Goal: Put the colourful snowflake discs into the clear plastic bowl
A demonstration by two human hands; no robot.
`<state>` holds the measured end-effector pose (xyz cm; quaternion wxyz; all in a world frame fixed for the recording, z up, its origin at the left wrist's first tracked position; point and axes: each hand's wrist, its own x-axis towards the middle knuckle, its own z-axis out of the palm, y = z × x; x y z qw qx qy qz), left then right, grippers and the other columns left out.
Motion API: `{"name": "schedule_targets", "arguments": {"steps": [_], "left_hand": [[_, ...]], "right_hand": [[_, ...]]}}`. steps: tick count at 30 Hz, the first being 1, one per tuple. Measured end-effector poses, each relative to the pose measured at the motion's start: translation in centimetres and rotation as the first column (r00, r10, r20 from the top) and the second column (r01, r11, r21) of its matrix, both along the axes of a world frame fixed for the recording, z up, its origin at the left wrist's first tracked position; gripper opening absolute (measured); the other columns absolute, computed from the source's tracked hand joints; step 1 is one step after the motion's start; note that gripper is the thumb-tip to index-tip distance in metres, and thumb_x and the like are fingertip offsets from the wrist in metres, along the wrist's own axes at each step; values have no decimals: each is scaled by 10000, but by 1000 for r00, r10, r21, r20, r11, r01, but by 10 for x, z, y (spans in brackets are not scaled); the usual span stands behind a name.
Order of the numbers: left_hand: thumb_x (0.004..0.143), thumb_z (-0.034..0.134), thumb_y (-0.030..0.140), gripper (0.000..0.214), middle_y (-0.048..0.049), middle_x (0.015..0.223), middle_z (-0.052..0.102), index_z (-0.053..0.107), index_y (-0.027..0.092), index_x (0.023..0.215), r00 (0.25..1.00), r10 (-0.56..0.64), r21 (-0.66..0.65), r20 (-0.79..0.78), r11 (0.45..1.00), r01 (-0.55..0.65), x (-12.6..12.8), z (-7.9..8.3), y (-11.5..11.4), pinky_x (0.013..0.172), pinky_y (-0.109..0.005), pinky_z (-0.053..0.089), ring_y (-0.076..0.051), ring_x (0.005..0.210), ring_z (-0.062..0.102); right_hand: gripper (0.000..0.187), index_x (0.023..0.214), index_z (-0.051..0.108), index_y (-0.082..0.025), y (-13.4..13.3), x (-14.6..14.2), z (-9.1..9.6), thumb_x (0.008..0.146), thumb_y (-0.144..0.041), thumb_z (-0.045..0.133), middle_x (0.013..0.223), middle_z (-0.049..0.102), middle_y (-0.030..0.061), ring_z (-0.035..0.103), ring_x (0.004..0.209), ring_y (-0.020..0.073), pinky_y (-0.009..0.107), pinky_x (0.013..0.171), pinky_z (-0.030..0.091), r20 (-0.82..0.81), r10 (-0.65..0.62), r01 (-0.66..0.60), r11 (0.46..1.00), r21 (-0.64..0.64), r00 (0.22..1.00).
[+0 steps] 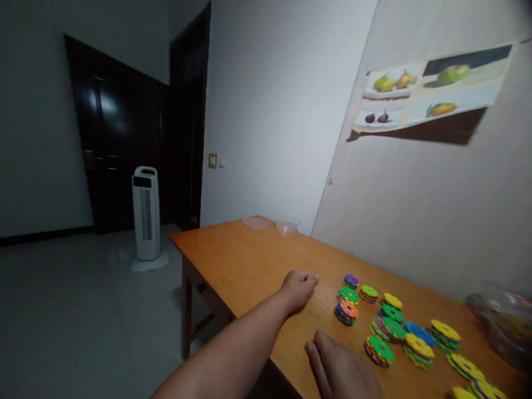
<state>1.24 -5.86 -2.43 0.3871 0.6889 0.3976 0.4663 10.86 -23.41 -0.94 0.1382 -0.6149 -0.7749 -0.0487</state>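
My left hand rests on the orange wooden table with its fingers curled under; whatever is inside them is hidden. Just to its right stand several small stacks of colourful plastic discs, the nearest topped purple, green and orange. My right hand lies flat on the table near the front edge, fingers stretched out and holding nothing. A green-topped stack sits close to its right. More stacks, topped yellow and blue, spread further right.
A clear plastic bag of coloured pieces lies at the far right. A clear lid and a small clear bowl sit at the table's far end. The wall with a fruit poster runs along the table. A white tower fan stands on the floor.
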Motion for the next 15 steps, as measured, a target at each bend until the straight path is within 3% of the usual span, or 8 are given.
{"name": "schedule_targets", "arguments": {"steps": [6, 15], "left_hand": [[801, 493, 584, 469, 55, 544, 323, 431, 176, 578, 1000, -4, -62, 5, 998, 5, 2, -2, -1, 503, -254, 171, -85, 539, 290], [800, 500, 609, 492, 53, 536, 350, 490, 168, 583, 998, 27, -51, -65, 998, -30, 0, 1, -11, 498, -254, 208, -88, 528, 337]], "right_hand": [[304, 822, 515, -243, 13, -15, 7, 997, -372, 301, 726, 686, 22, 674, 679, 205, 296, 560, 302, -14, 78, -78, 997, -22, 997], [334, 842, 495, -260, 14, -7, 5, 982, -441, 251, 735, 684, 30, 677, 715, 228, 295, 577, 342, -81, -4, -11, 984, -180, 997]]}}
